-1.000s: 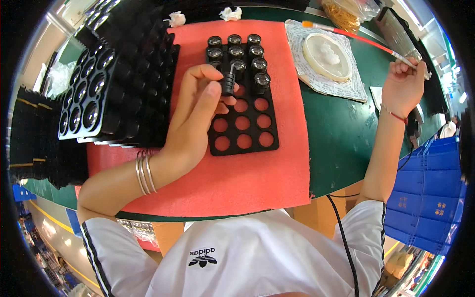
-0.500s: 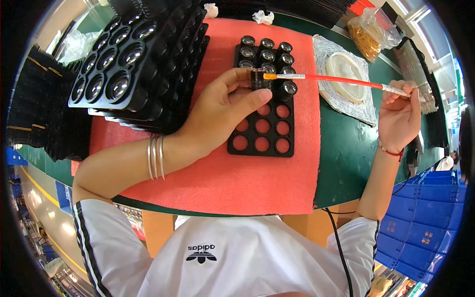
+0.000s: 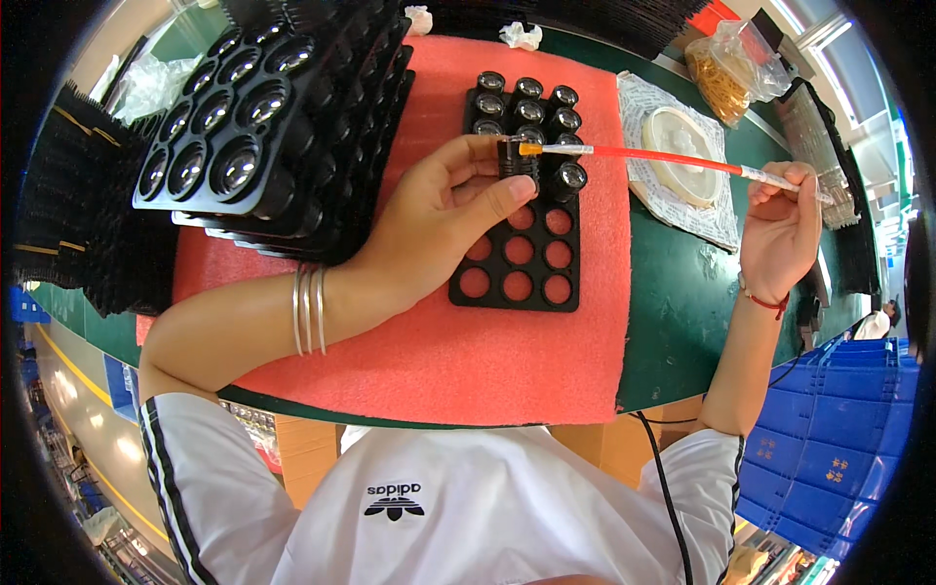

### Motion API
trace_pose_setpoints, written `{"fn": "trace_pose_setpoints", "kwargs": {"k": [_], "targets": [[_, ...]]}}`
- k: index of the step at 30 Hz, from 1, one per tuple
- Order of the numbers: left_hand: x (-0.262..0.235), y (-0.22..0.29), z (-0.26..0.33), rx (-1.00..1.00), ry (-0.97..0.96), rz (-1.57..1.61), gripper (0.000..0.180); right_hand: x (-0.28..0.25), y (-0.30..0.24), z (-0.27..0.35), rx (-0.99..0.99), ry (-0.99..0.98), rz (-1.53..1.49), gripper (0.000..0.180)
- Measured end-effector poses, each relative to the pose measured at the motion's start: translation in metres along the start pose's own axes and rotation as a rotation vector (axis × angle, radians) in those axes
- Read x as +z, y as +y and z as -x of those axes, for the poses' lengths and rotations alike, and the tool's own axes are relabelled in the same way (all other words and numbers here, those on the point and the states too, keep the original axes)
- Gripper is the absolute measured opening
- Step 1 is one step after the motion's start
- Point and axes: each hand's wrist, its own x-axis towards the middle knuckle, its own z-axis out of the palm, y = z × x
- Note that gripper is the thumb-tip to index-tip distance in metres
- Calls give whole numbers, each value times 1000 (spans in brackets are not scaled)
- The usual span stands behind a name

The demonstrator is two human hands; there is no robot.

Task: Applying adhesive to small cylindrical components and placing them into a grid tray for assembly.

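Observation:
A black ribbed cylinder, seemingly a lens barrel [image 3: 517,166], stands roughly upright between the thumb and fingers of my left hand [image 3: 434,210], above the tray. My right hand [image 3: 782,229] pinches the rear end of a red paintbrush [image 3: 673,159] well off to the right. The brush's orange bristles lie at the barrel's top rim; exact contact is too small to tell. Below is a black tray [image 3: 497,301] with round holes. Its far rows hold several black lens barrels [image 3: 528,88] with shiny tops, while nearer holes show the red mat. My left fingertips are partly hidden behind the barrel.
Stacked black trays [image 3: 205,200] full of lens pieces stand at the left on the red foam mat [image 3: 468,380]. Right of the mat, a shallow whitish dish [image 3: 687,156] rests on printed paper [image 3: 717,229]. Farther back lies a bag of yellowish bands [image 3: 726,78]. Blue crates [image 3: 819,429] stand lower right.
My right hand and the brush have shifted slightly left, the bristles staying at the barrel's rim. My left hand and the barrel keep nearly the same place.

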Motion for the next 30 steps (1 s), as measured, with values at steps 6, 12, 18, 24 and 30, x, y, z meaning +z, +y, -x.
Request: {"fn": "trace_pose_setpoints", "kwargs": {"k": [6, 12, 18, 24, 30], "targets": [[-4, -3, 1, 0, -43, -27, 31, 0, 1, 0, -14, -3, 35, 25], [-2, -2, 1, 12, -50, -11, 30, -9, 1, -4, 28, 61, -77, 23], [2, -3, 6, 62, -90, -16, 34, -27, 2, -11, 63, 180, -265, 18], [17, 47, 44, 512, -362, -720, 30, -27, 3, -12, 62, 183, -278, 18], [-14, 122, 50, 771, 27, -1041, 36, -31, 2, -6, 33, 225, -229, 19]]}}
